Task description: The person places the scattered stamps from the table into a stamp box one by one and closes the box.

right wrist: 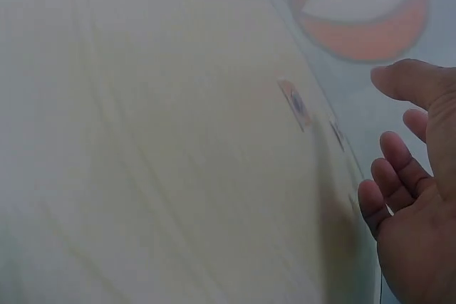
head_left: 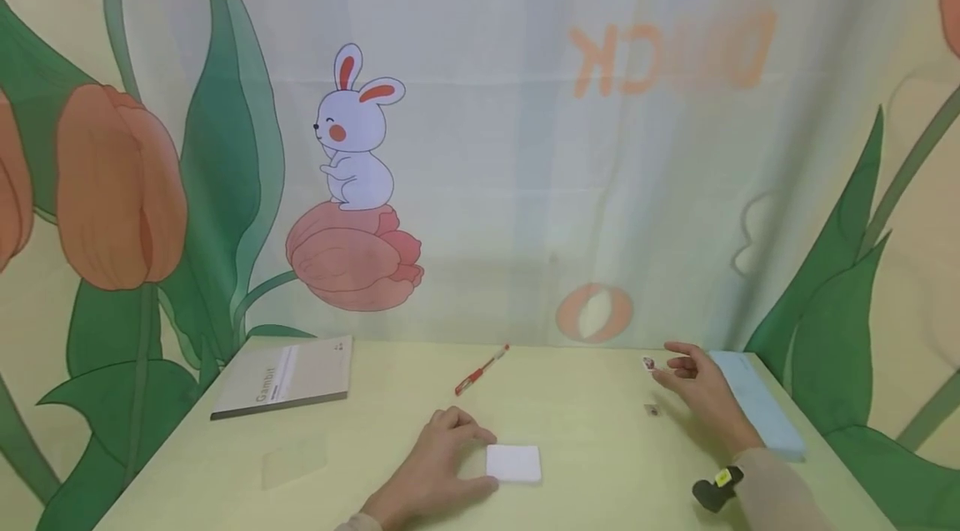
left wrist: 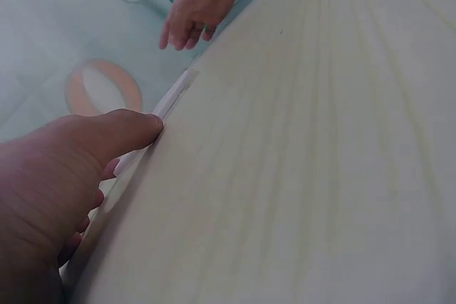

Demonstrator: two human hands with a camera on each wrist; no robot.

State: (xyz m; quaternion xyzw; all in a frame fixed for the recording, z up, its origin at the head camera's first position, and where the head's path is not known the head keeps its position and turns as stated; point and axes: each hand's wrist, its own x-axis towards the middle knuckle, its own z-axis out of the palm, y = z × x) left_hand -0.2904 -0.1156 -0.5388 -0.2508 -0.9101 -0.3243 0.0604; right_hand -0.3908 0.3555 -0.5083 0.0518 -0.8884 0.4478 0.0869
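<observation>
In the head view, my left hand point(head_left: 442, 464) holds a small white rectangular pad point(head_left: 513, 464) by its left side, thumb at the near corner and a finger at the far corner. The left wrist view shows the thumb against the edge of the pad point(left wrist: 171, 97), which lies flat on the table. My right hand point(head_left: 697, 389) hovers over the right part of the table with fingers loosely bent and nothing between them. Beside its thumb lies a small stamp-like picture point(head_left: 648, 363); a second small stamp-like piece point(head_left: 652, 410) lies nearer.
A grey Gambit notebook point(head_left: 292, 377) lies at the back left, with a red pen point(head_left: 482, 370) right of it. A faint clear sheet point(head_left: 295, 462) is at the front left. A light blue box point(head_left: 757, 402) runs along the right edge. A printed curtain point(head_left: 480, 139) hangs behind the table.
</observation>
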